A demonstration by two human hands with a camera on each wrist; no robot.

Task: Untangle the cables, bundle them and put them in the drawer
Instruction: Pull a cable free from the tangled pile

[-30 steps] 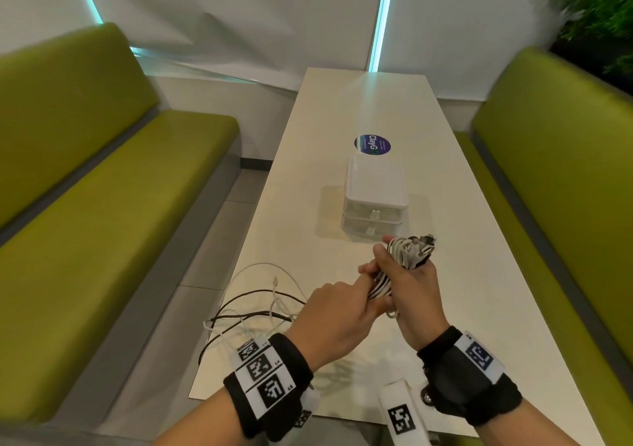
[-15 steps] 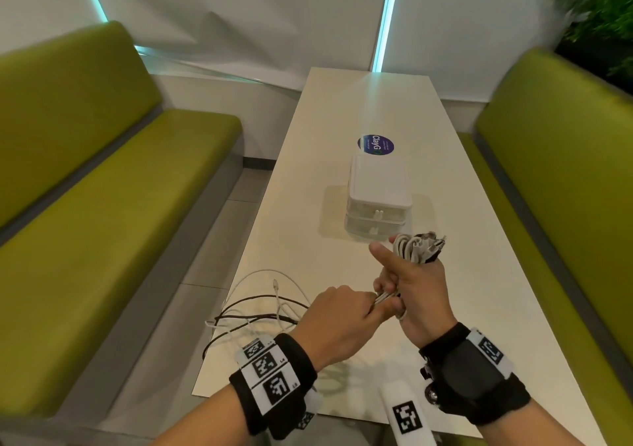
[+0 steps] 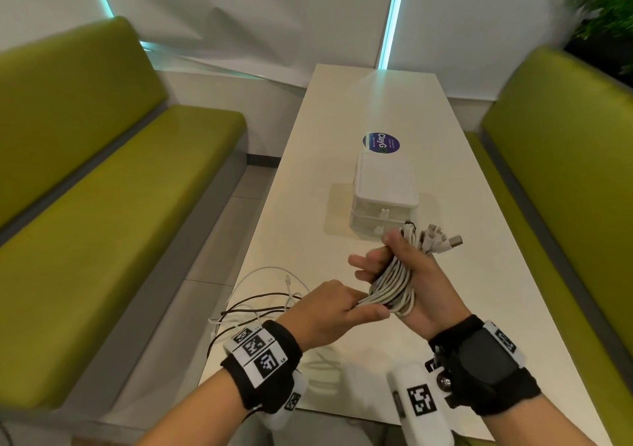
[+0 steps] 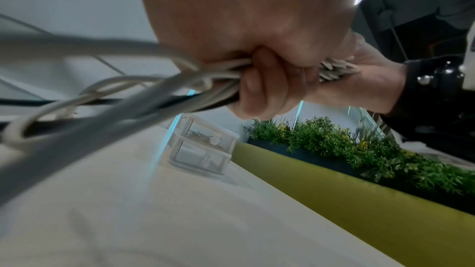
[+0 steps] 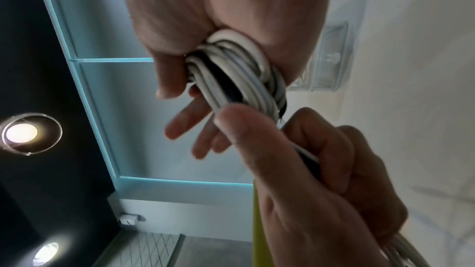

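Note:
My right hand (image 3: 387,257) holds a coiled bundle of white and grey cables (image 3: 394,284) above the white table (image 3: 479,291). The thumb lies over the coil, the other fingers stick out to the left, and the plugs (image 3: 442,240) fan out at the top right. Just below and left, my left hand (image 3: 373,308) pinches the strands that run into the coil's lower end. The right wrist view shows the coil (image 5: 231,72) in the palm. Loose white and dark cables (image 3: 260,301) trail over the table's left edge. The small white drawer unit (image 3: 385,202) stands beyond my hands with both drawers closed.
Green benches (image 3: 102,205) flank the table on both sides, with a planter (image 4: 359,149) behind the right one. A round blue sticker (image 3: 381,143) lies behind the drawer unit. The left wrist view shows the drawer unit (image 4: 203,149) with something inside its upper drawer.
My right hand has turned palm-up and spread its fingers, so the coil now shows. The left hand has drawn the strands round the coil's lower end. The bundle has shifted slightly right.

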